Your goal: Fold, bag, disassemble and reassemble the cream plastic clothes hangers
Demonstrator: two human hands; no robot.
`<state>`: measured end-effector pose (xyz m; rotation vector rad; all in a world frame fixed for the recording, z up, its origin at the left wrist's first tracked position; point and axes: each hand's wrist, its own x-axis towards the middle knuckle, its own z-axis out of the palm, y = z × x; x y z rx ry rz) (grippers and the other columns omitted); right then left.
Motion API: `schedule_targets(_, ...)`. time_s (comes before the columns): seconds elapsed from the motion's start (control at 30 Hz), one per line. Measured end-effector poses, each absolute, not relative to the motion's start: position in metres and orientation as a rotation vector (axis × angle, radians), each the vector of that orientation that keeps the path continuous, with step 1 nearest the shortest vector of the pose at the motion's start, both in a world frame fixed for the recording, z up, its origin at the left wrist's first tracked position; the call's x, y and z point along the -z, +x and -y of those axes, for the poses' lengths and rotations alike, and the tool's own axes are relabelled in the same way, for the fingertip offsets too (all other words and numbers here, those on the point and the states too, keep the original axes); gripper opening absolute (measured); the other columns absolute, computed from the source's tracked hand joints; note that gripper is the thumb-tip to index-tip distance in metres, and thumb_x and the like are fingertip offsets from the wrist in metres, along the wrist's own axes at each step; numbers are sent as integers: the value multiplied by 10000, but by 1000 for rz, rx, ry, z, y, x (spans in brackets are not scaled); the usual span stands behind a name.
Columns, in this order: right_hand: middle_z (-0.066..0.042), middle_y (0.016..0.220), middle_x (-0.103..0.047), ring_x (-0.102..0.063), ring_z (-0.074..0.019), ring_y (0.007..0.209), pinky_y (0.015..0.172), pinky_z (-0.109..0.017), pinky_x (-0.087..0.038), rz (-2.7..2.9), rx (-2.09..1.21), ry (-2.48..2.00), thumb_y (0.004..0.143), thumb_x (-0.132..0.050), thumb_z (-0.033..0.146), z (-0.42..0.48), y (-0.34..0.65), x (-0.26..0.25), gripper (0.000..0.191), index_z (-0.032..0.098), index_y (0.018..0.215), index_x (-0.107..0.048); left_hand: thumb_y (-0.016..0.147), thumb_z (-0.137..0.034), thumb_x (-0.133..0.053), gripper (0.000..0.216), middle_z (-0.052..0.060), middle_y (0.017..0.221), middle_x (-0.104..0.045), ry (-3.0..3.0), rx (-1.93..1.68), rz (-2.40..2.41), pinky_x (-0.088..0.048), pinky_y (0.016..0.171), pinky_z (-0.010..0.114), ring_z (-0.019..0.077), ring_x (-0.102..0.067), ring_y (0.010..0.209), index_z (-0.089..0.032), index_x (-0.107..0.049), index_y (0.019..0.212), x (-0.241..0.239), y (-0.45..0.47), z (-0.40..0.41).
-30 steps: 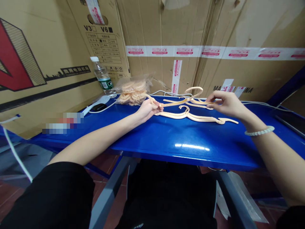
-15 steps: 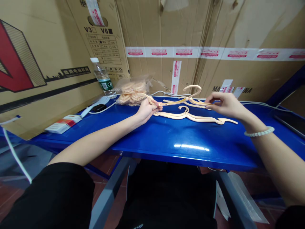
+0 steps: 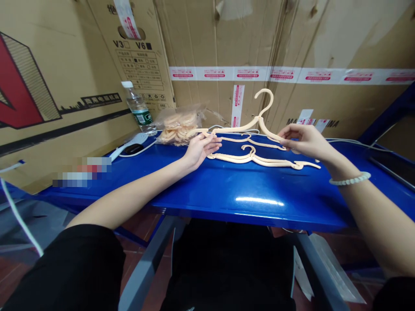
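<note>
A cream plastic clothes hanger (image 3: 241, 128) is held up by its two ends, its hook pointing upward. My left hand (image 3: 199, 151) pinches the left end between thumb and fingers. At the other end, my right hand (image 3: 301, 138) grips the hanger with its fingertips. Below and nearer to me, another cream hanger (image 3: 272, 162) lies on the blue table, apart from both hands. Behind it rests one more hanger (image 3: 235, 139), partly covered by the held one.
A clear bag of cream plastic pieces (image 3: 180, 125) sits behind my left hand, beside a water bottle (image 3: 141, 112). Cardboard boxes (image 3: 207, 99) line the back of the blue table (image 3: 207, 190). A white cable and a black object (image 3: 133, 149) lie at left.
The held hanger has turned so that its hook now stands up instead of leaning back. Both hands stay at its ends.
</note>
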<state>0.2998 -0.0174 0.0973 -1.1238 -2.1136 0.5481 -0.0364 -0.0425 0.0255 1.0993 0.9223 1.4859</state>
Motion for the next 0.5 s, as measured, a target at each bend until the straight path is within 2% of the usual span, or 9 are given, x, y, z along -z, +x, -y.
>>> schedule_targets(0.1,-52,779,-690,-658,-220,637,608,-387,-579,2100,-675,-1125,711,-862,550,19,304,-101,413,236,910,-681,982,-321,-595,196,98,921,-760,1743,-1305,-1020,-598,778,326,186,-728,808,-151,-641,896,-17,-33,54)
schedule_targets(0.2,-55,802,-694,-686,-232,701,674,-406,-625,2115,-786,-1149,677,-895,546,20,307,-103,432,237,878,-671,983,-325,-590,191,95,991,-769,2716,-1087,-755,-578,899,385,233,-724,956,-178,-697,923,-9,-24,69)
schedule_targets(0.27,-58,810,-700,-704,-248,760,700,-406,-636,2158,-847,-1182,661,-903,544,20,308,-102,434,234,851,-666,1013,-279,-540,200,95,1086,-771,3123,-924,-488,-556,961,400,242,-711,1045,-191,-713,970,-6,-19,77)
schedule_targets(0.4,-59,771,-724,-723,-263,757,638,-359,-585,2393,-911,-1332,699,-845,516,17,310,-99,366,214,831,-685,1042,-226,-486,231,102,1176,-756,3350,-853,-390,-536,1012,415,247,-696,1108,-178,-712,1034,-6,-17,81)
schedule_targets(0.5,-57,782,-742,-719,-271,770,650,-346,-541,2611,-821,-1399,695,-782,481,16,310,-98,307,206,812,-714,1048,-244,-489,235,114,1178,-751,3320,-847,-463,-550,987,418,256,-702,1104,-160,-707,1076,-6,-21,77)
